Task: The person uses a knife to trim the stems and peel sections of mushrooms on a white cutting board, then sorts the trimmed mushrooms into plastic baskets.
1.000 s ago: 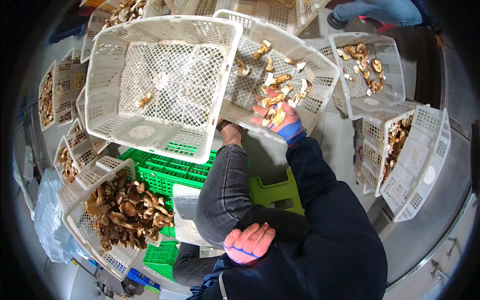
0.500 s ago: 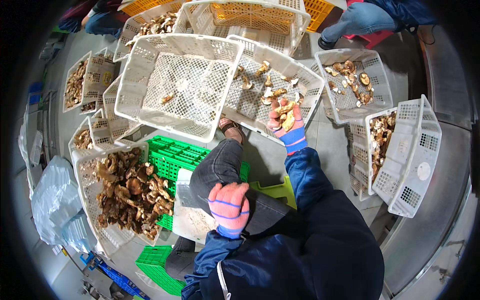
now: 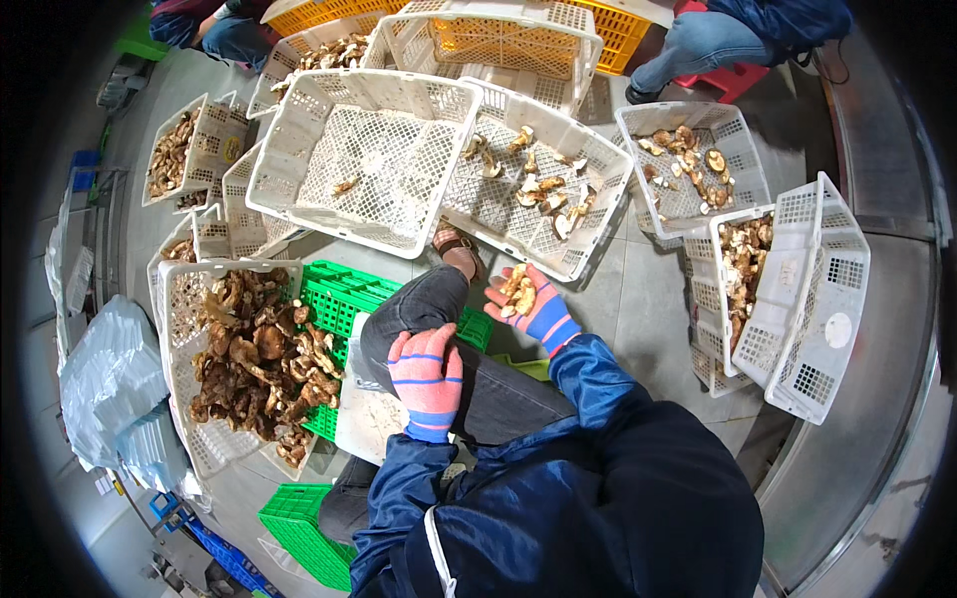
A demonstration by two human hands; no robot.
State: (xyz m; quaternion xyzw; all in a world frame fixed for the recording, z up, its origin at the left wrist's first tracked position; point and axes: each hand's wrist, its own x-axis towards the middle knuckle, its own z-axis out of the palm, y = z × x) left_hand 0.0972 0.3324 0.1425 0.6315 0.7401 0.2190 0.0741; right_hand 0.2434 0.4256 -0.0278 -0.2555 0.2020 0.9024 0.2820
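My right hand [image 3: 535,301], in a pink glove with blue stripes and bare fingertips, is turned palm up in front of my knees. It holds a pale, broken-looking mushroom [image 3: 518,290], possibly more than one piece. Just beyond it stands a white mesh crate [image 3: 498,221] with several brown-and-white mushrooms [image 3: 546,191] scattered on its floor. My left hand [image 3: 425,379], gloved alike, lies flat on my bent knee [image 3: 399,314] and holds nothing. To its left, a heap of brown mushrooms [image 3: 264,349] fills much of a tilted white crate [image 3: 224,448].
Another white crate [image 3: 389,125] overlaps the scattered-mushroom crate. Further crates with mushrooms stand at right [image 3: 743,140] and far right [image 3: 793,299]. Green crates [image 3: 344,289] sit beside my leg. Clear plastic bags [image 3: 115,384] lie at left. Two other people [image 3: 688,45] sit at the back.
My right hand has drawn back from over the scattered-mushroom crate toward my knees, with mushroom still in it. My left hand stays on the knee. The view has shifted slightly.
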